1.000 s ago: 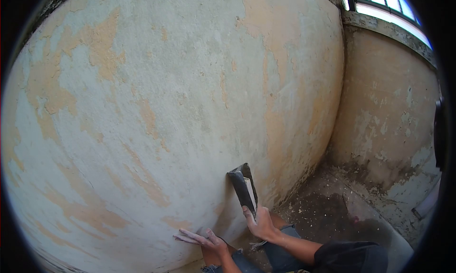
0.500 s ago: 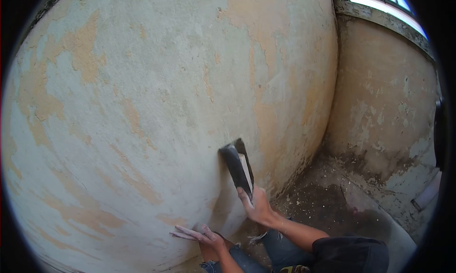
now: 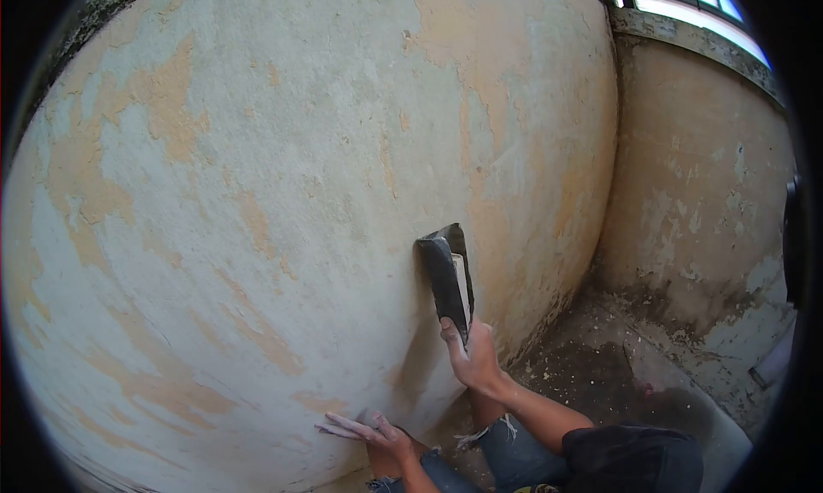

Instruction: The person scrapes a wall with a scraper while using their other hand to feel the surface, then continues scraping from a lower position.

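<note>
My right hand (image 3: 474, 358) is wrapped around the lower end of a sanding block (image 3: 447, 279), a flat pale piece with dark sandpaper folded about it. The block points upward, and its top end is at the wall (image 3: 343, 236), whose pale coat is patched with bare tan areas. Lower and to the left, my left hand (image 3: 390, 441) is open, dusted white, its fingers stretched out close to the wall surface and holding nothing. Below the block a shadow falls on the wall.
My bent knees in torn jeans (image 3: 514, 450) are close to the wall's foot. A dirty floor (image 3: 591, 356) with pale flakes lies to the right. Beyond it, a peeling side wall (image 3: 686, 176) meets this one in a corner, under a barred window (image 3: 686, 0).
My right hand has moved the sanding block up the wall and slightly right. The left hand stays low by the wall, nearly in place. The view has shifted a little.
</note>
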Available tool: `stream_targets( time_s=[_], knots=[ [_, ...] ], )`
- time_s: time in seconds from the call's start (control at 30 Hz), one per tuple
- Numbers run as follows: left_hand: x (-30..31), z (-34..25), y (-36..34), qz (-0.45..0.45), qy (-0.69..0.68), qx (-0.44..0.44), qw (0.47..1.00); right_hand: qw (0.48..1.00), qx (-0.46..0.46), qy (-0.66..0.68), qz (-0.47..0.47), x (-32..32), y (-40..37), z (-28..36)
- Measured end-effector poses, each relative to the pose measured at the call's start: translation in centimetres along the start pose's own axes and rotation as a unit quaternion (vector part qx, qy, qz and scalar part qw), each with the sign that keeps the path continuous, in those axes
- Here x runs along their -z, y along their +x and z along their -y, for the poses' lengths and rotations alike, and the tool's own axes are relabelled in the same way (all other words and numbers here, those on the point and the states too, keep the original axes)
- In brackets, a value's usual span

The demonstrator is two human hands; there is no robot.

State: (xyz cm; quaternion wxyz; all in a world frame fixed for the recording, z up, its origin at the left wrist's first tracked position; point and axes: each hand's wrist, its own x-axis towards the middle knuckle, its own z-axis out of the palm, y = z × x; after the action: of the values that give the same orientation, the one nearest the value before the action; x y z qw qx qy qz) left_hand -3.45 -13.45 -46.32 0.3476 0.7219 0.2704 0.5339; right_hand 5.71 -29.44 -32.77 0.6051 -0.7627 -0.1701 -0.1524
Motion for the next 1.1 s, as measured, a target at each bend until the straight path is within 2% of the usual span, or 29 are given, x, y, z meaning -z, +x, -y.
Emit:
stream_targets(
  time_s=[0.17,0.23,0.33,0.37,0.47,0.53,0.63,0.73,0.83,0.93,1.03,1.1],
  knots=[
    [-0.3,0.9,-0.1,-0.018,0.029,-0.025,0.999,1.0,0.011,-0.011,-0.001,-1.9,-4.6,-4.7],
    [-0.6,0.3,0.2,-0.02,0.032,-0.035,0.999,0.999,0.023,0.035,-0.004,-1.6,-5.3,-3.8],
    [0.1,0.0,-0.2,-0.009,0.038,-0.017,0.999,0.997,-0.059,0.036,0.043,-0.1,-1.2,-0.2],
    [-0.1,0.5,-0.3,-0.01,0.034,-0.013,0.999,0.997,-0.061,0.036,0.044,-0.2,-0.8,0.2],
    [0.1,0.2,-0.2,-0.008,0.049,-0.006,0.999,0.998,-0.025,0.051,0.035,-0.8,-0.8,-0.1],
    [-0.1,0.8,-0.2,-0.005,0.067,0.001,0.998,1.0,0.026,-0.013,0.007,-2.2,-4.0,-3.3],
    [-0.7,0.8,0.2,-0.02,0.033,-0.034,0.999,0.997,0.08,0.003,-0.012,-2.1,-4.9,-3.3],
    [-0.3,0.3,-0.3,-0.013,0.011,-0.016,1.0,0.999,0.012,-0.044,0.024,-0.7,-1.3,-1.6],
    [-0.3,0.6,0.1,-0.026,0.011,-0.028,0.999,1.0,0.022,0.001,0.013,-0.3,-0.1,0.6],
    [-0.3,0.4,0.0,-0.016,0.022,-0.013,1.0,1.0,0.012,-0.023,0.012,-1.6,-4.2,-3.2],
    [-0.5,0.5,0.0,-0.016,0.017,-0.021,1.0,1.0,0.017,0.006,0.021,-1.0,-5.1,-3.1],
    [-0.4,0.0,-0.2,-0.022,0.006,-0.016,1.0,0.999,-0.018,-0.012,0.035,-0.4,-2.9,-1.7]
  ],
)
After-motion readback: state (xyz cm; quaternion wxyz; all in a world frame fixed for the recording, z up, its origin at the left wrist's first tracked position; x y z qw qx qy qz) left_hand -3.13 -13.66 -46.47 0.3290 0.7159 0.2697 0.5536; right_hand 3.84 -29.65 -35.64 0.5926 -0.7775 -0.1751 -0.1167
